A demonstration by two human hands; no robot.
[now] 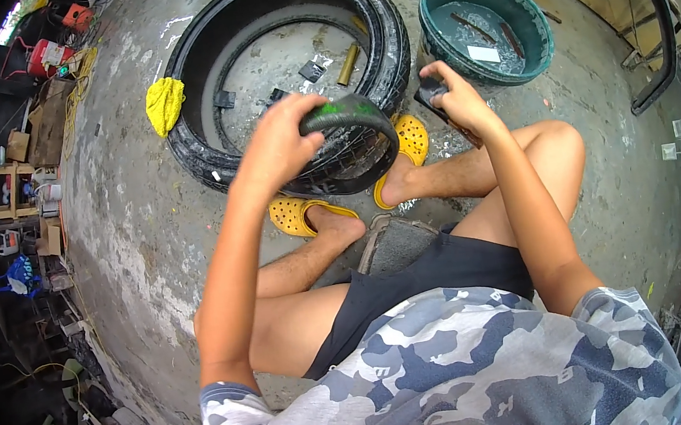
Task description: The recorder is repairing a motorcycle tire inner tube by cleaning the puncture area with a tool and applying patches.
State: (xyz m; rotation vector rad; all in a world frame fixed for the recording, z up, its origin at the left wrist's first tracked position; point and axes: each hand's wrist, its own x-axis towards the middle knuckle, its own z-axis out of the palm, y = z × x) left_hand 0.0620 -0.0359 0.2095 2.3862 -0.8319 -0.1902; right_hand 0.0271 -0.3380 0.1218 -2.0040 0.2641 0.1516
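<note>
My left hand is closed on the edge of a curved black rubber band with bright green marks. The band arches over the near side of a large black tyre lying flat on the floor; where it ends is partly hidden. To its right, my raised right hand pinches a small dark block, whose exact kind I cannot make out. A thin brown strip shows just below that hand. Inside the tyre ring lie a brass-coloured tube and several black square pieces.
A green bucket holding cloudy water, brown strips and a white piece stands beyond my right hand. A yellow cloth hangs on the tyre's left rim. My feet, in yellow clogs, rest close to the tyre. Clutter and a wooden shelf line the left.
</note>
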